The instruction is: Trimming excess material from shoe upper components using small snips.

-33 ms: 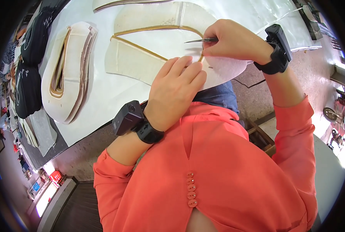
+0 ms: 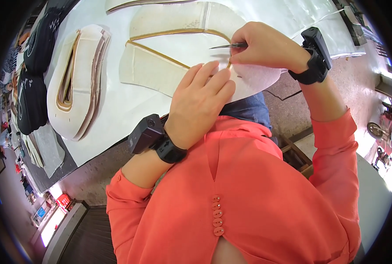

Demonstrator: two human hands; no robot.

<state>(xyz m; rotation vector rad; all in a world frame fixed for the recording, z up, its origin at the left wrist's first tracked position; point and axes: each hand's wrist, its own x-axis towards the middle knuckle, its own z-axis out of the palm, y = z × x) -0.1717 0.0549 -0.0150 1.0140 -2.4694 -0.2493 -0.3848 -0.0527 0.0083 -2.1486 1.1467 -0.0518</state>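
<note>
A: Report the state of both hands.

B: The right hand (image 2: 266, 46) is pinched shut on a thin metal tool (image 2: 226, 45), probably tweezers or small snips; I cannot tell which. Its tip points toward the middle of the tabletop (image 2: 116, 105). The left hand (image 2: 202, 101) is released, fingers extended and lying flat on the white fabric piece (image 2: 160, 70). It grips nothing.

A: Position of the fabric piece?

B: At the near edge of the tabletop, directly in front of the person. Its rounded end overhangs that edge slightly, under both hands.

A: Appearance of the piece?

B: Cream-white, curved, built up of several panels. A narrow tan seam line (image 2: 169, 33) runs along the curve and ends beside the right fingertips. The tool lies just above that line.

A: Any containers present?

B: No container can be made out. Loose stock only: a stack of similar white curved pieces (image 2: 79, 83) with tan edging lies toward the left edge of the tabletop, well apart from the hands. Dark fabric pieces (image 2: 31, 101) sit farther out at the left edge.

A: Anything worn on the hands?

B: Each wrist carries a black band with a black box-shaped device (image 2: 145, 134). The sleeves are orange-red.
</note>
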